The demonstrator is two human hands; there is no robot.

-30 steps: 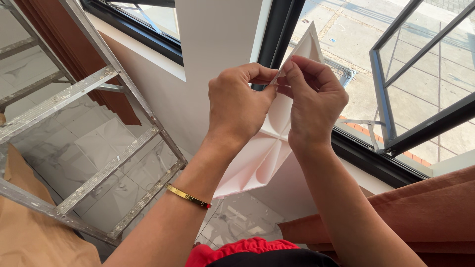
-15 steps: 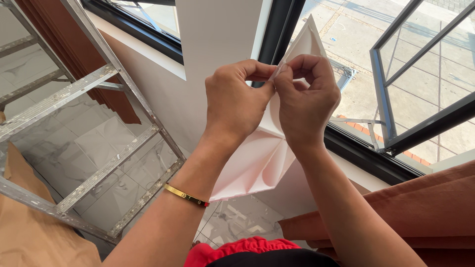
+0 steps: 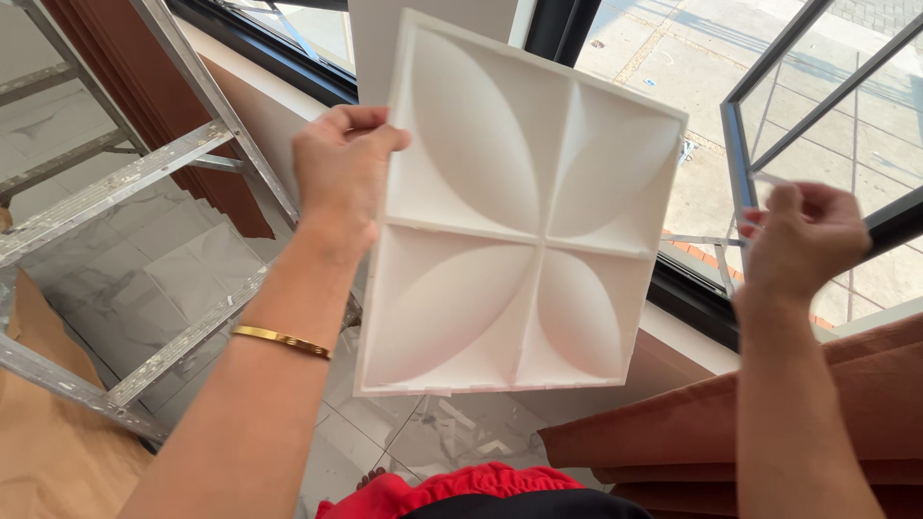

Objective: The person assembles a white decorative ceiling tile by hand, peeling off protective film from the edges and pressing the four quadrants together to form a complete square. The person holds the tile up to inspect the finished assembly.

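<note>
Window behind; white panel (image 3: 524, 211) hides left hand (image 3: 341, 173) fingers.

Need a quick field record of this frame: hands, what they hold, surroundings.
left hand: grips left edge of white moulded panel, held up facing the camera
right hand: off the panel, pinching a thin clear strip
panel relief: four leaf shapes
left wrist: gold bangle
left side: metal ladder
behind: open window

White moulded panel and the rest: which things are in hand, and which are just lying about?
In hand: white moulded panel, gripped by left hand; thin clear strip, pinched by right hand.

Lying about: ladder, brown paper, rust-coloured curtain, open window.
</note>
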